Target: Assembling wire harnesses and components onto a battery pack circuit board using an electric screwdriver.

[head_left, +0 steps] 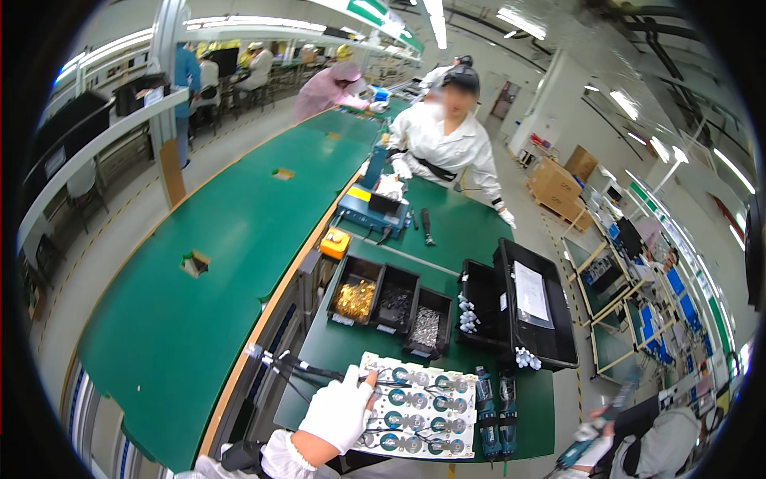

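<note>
My left hand (337, 413), in a white glove with a bare fingertip, lies on the left edge of a white panel (472, 391). Its visible fingers are stretched out and apart; the others are hidden. Rows of round green parts (396, 397), silver discs and black wires sit on the panel. Black cables (295, 366) run off beside the hand. Low at the right, away from the table, my right hand (594, 449) is closed around a teal electric screwdriver (571, 456), blurred by motion. Two similar electric screwdrivers (487, 411) lie just right of the panel.
Black bins hold gold parts (356, 299), dark parts (395, 305) and silver screws (427, 327). Larger black crates (565, 339) stand to their right, one with a paper sheet. Behind are a yellow-orange box (334, 243) and blue device (371, 215). A co-worker (439, 136) stands across the table.
</note>
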Motion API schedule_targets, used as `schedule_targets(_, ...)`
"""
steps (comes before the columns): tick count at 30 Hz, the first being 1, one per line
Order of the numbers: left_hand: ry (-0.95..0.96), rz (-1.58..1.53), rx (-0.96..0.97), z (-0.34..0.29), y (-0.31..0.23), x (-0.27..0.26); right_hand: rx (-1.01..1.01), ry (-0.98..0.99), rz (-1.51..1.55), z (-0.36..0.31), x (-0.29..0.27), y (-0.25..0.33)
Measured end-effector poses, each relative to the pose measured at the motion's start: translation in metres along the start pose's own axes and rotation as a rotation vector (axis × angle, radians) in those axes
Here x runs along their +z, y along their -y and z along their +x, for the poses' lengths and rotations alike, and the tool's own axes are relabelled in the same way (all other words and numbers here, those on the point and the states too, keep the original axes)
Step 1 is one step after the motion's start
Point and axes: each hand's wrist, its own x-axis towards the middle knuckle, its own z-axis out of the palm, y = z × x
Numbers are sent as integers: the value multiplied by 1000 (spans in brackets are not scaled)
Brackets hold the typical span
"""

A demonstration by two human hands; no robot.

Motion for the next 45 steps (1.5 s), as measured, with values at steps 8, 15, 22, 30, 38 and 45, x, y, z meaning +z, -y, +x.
schedule_targets(8,-23,1,-24,3,-1,9,-571,648,52,28,280,-120)
schedule_targets(15,-57,-14,-16,-2,5,13,-305,652,-292,25,333,-302)
schedule_targets(22,-95,-2,15,-2,7,15,-163,713,-330,31,334,-325)
schedule_targets(30,-73,-2,-6,-1,7,12,-175,769,-391,31,345,-321)
schedule_targets(38,-65,-10,-5,-5,7,13,-163,703,-560,41,344,-326)
schedule_targets(45,-18,23,-39,-30,-8,-15,-210,868,-464,22,356,-290)
